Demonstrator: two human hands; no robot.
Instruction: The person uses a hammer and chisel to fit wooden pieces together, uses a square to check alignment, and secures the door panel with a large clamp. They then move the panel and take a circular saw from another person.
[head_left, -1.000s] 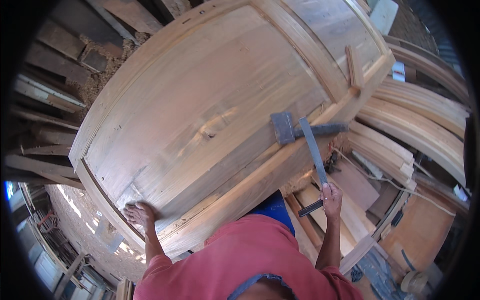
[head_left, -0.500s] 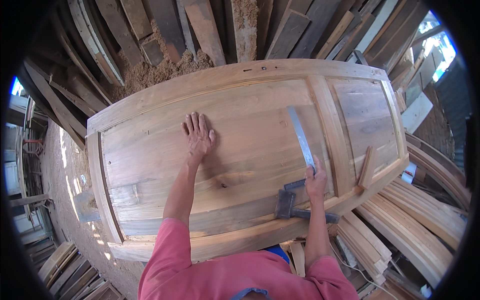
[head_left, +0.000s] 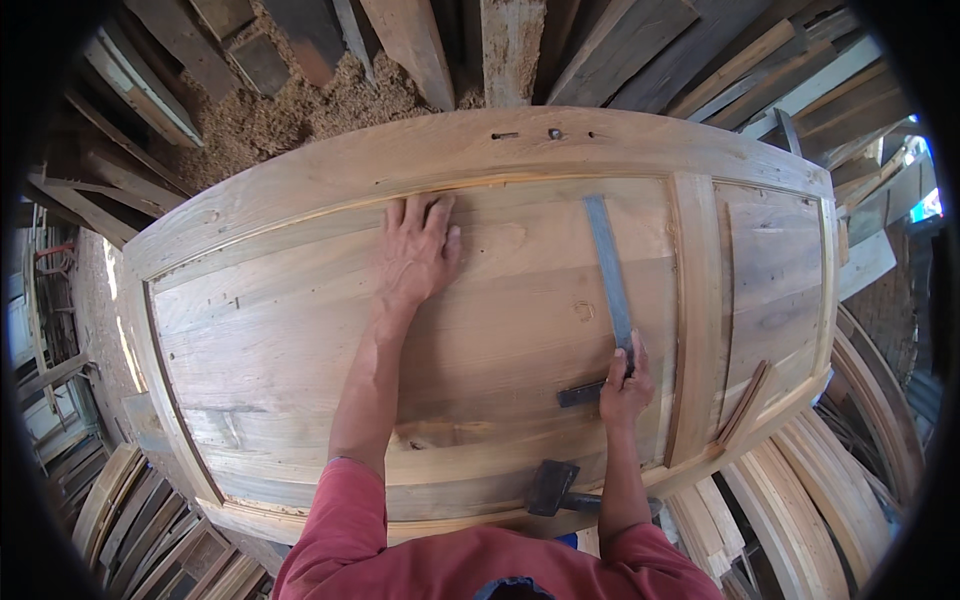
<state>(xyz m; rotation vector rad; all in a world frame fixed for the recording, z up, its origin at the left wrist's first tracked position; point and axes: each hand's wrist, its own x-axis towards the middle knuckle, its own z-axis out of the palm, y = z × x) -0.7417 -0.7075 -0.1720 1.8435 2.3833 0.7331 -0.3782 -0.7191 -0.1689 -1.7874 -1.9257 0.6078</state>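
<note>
A large wooden door with recessed panels lies flat in front of me. My left hand rests on the big panel, its fingers stretched to the moulding along the far rail and holding nothing. In my right hand is a try square; my fingers close around the corner where blade and stock meet. Its grey metal blade points away from me across the panel, and the dark stock sticks out left of the hand. A dark-headed hammer lies at the door's near edge, its handle partly behind my right forearm.
Two thin wooden strips lean on the near rail at the right. Stacked boards stand beyond the door's right near corner. Planks and a heap of wood shavings lie along the far side. More timber is at the lower left.
My left hand has slid farther away across the panel to the far moulding. The try square in my right hand has moved slightly away from the hammer. My view has shifted closer over the door.
</note>
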